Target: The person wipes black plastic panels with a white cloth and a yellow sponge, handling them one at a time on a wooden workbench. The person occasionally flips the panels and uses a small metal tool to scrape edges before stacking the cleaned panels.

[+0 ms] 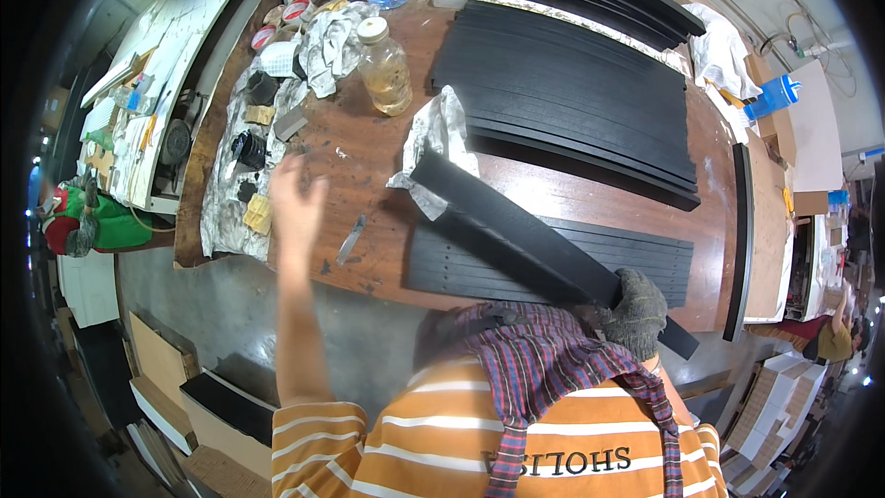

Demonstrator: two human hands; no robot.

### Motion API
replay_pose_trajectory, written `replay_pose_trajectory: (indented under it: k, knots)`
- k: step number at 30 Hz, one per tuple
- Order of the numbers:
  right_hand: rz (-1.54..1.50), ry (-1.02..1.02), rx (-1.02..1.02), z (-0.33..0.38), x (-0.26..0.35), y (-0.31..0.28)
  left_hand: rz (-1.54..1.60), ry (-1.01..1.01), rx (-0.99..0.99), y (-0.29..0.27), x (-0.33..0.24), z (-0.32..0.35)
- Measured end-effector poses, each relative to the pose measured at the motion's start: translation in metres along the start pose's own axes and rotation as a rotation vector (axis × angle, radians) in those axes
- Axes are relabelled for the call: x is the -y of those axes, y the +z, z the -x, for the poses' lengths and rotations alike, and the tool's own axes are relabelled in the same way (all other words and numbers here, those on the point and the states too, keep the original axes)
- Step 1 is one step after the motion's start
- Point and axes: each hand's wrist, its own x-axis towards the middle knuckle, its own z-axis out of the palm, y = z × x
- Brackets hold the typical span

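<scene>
The two hands are well apart: the right hand (636,309), in a grey glove, is clamped round the board (521,229), while the bare left hand (300,198) looks unladen, its fingers loosely parted though blurred. The board slants from the right hand up and leftward, its far end in line with the white rag (442,134); whether they touch I cannot tell. A short end sticks out past the glove on the other side. Below the board, to the left of the right hand, a grooved panel (553,263) lies on the surface (364,194); a stack of slats (562,97) lies beyond. Just left of the left hand sits a yellow sponge (258,215), with a black pot (247,149) a little farther off. The board looks straight and stiff, probably moderate in weight; held so near one end, its long side should pull downward and twist the wrist. A hold nearer its middle, or a second one toward the far end, would balance it. The dark face looks smooth, perhaps slippery and easily marked, so gripping the edges seems safest.
</scene>
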Motion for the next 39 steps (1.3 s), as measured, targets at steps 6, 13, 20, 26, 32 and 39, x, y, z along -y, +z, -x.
replay_pose_trajectory:
  k: [6, 13, 20, 26, 32, 39]
  knots:
    - [0.017, 0.069, -0.050, 0.008, -0.010, -0.002, 0.145, 0.281, 0.382, 0.094, -0.120, 0.015]
    - [0.005, 0.165, -0.117, 0.031, -0.023, -0.003, 1.019, -0.457, 0.309, 0.073, -0.138, -0.019]
    - [-0.044, 0.084, -0.175, 0.033, -0.021, 0.003, 0.864, -0.019, 0.400, 0.056, -0.193, -0.001]
    - [-0.034, 0.000, -0.164, 0.031, -0.025, 0.003, 0.714, -0.279, -0.060, 0.059, -0.153, -0.033]
    - [-0.051, 0.077, -0.121, 0.025, -0.029, 0.010, 0.654, 0.019, 0.116, 0.014, -0.219, -0.004]
    - [-0.273, 0.104, 0.058, 0.003, -0.006, 0.014, 0.354, 1.051, 0.313, 0.059, -0.291, 0.075]
